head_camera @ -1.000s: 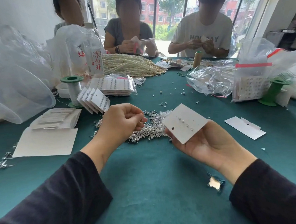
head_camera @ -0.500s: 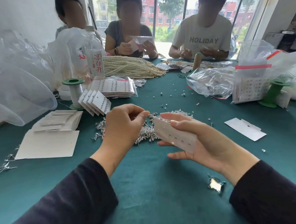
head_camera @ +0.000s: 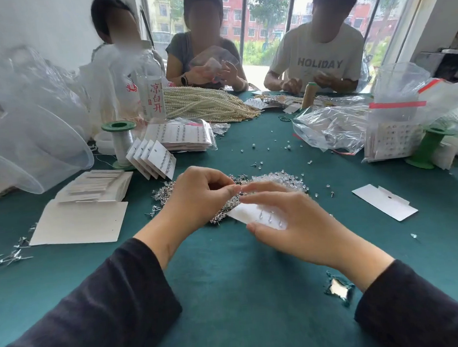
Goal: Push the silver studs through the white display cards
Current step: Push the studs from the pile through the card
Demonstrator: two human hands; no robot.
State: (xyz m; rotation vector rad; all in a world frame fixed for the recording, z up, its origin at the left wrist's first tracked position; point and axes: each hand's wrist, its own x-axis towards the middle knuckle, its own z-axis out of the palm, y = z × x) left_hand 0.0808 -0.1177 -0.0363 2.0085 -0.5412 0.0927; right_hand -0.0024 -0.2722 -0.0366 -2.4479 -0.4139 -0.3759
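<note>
My right hand (head_camera: 293, 217) holds a white display card (head_camera: 255, 215) between thumb and fingers, its back tilted toward me with a few silver stud posts sticking out. My left hand (head_camera: 197, 200) has its thumb and forefinger pinched together at the card's upper edge, on something too small to make out. Behind both hands lies a pile of silver studs (head_camera: 277, 179) on the green table (head_camera: 230, 281).
Blank cards (head_camera: 89, 207) are stacked at left, one loose card (head_camera: 384, 201) lies at right. Finished cards (head_camera: 153, 159) lean by a green spool (head_camera: 120, 143). Pearl strands (head_camera: 204, 104), plastic bags (head_camera: 333, 128) and a clear tub (head_camera: 31, 152) crowd the far side. Three people sit opposite.
The right hand turned the card from face-up to back-up and lowered it. The left hand moved right until its pinched fingertips met the card's edge.
</note>
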